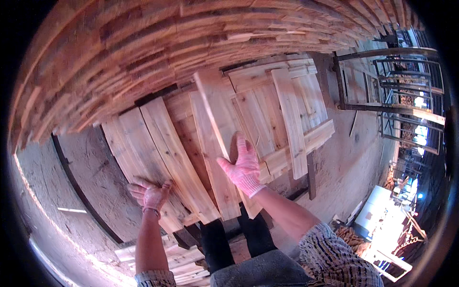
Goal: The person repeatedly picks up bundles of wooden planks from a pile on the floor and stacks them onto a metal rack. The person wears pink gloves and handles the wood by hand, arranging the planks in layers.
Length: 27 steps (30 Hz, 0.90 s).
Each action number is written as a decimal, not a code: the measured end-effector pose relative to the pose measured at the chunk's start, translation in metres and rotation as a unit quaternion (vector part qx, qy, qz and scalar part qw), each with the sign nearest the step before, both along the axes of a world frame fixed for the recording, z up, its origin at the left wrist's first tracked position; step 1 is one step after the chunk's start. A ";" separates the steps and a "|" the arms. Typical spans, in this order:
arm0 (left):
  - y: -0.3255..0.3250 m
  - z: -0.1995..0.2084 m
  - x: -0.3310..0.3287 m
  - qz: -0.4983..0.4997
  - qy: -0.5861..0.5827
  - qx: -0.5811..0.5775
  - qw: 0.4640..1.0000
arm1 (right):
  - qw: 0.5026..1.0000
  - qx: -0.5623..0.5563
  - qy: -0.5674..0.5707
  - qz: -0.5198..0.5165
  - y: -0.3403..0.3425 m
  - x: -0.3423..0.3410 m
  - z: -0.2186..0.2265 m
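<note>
At the far left of the frame I see a dark bar [79, 191] running down across the bare floor [88, 160], with a thin pale strip [71, 209] lying beside it. From the left edge over to the upper right, a big bank of piled boards [138, 57] fills the top of my view.

At lower left of centre I have the left hand [152, 195], gloved in pale pink, its fingers spread wide and its thumb out to the right. I see nothing in its grasp; it is over the lower end of a wide board [131, 136], and I cannot tell whether it presses on it. Below it, loose pale planks [184, 260] lie near the bottom edge.

Moving right, a long board [179, 160] slants down the frame, and next to it lies a slanting plank [216, 177], its lower end near the wearer's dark trouser legs [215, 239].

At the centre the right hand [244, 165], also gloved, holds a tilted plank [217, 98], thumb by its left edge and fingers over its face; I see its narrow edge lit up.

Right of centre, panel boards [258, 110] lie side by side, and a narrower plank [290, 122] rests across a crosspiece [320, 136]. A dark frame [387, 52] stands at upper right.
</note>
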State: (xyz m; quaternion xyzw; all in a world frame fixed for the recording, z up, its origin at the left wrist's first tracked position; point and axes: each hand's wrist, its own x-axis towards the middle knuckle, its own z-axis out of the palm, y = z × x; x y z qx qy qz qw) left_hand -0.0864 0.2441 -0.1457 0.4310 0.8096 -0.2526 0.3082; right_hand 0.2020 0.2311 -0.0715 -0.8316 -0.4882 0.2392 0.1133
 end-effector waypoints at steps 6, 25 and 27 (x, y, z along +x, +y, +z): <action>-0.001 0.002 0.001 0.010 -0.016 0.000 1.000 | 0.989 -0.125 -0.079 0.019 -0.026 -0.057 -0.025; 0.003 -0.001 0.000 0.017 -0.029 -0.012 0.999 | 0.993 -0.094 -0.052 0.050 -0.031 0.119 -0.008; 0.002 -0.004 -0.002 0.022 -0.028 -0.019 0.999 | 0.988 -0.065 -0.138 0.019 -0.022 0.187 -0.015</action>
